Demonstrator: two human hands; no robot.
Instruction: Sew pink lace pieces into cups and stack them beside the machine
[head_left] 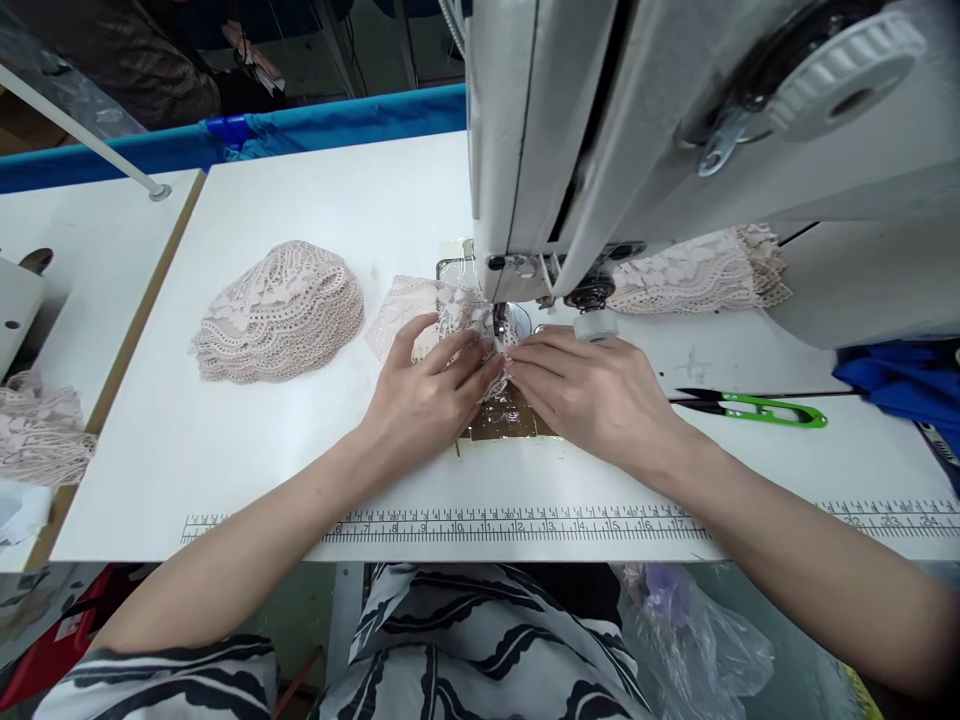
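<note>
Under the presser foot (pixel 499 318) of a sewing machine (pixel 547 130) lies a piece of pale pink lace (pixel 409 305). My left hand (pixel 427 390) rests on the lace just left of the foot, its fingers bent and its fingertips pinching the fabric edge. From the other side my right hand (pixel 592 395) closes its fingertips on the same lace, close in front of the needle area. Both hands nearly meet there. The needle tip and the pinched edge are partly hidden by the fingers.
A lace stack (pixel 281 315) lies left; another lace bundle (pixel 697 270) sits behind the machine head. Green thread snips (pixel 757 408) lie right, near blue cloth (pixel 907 380). A printed ruler (pixel 487 525) runs along the front edge. A person's hand (pixel 251 55) shows beyond the table.
</note>
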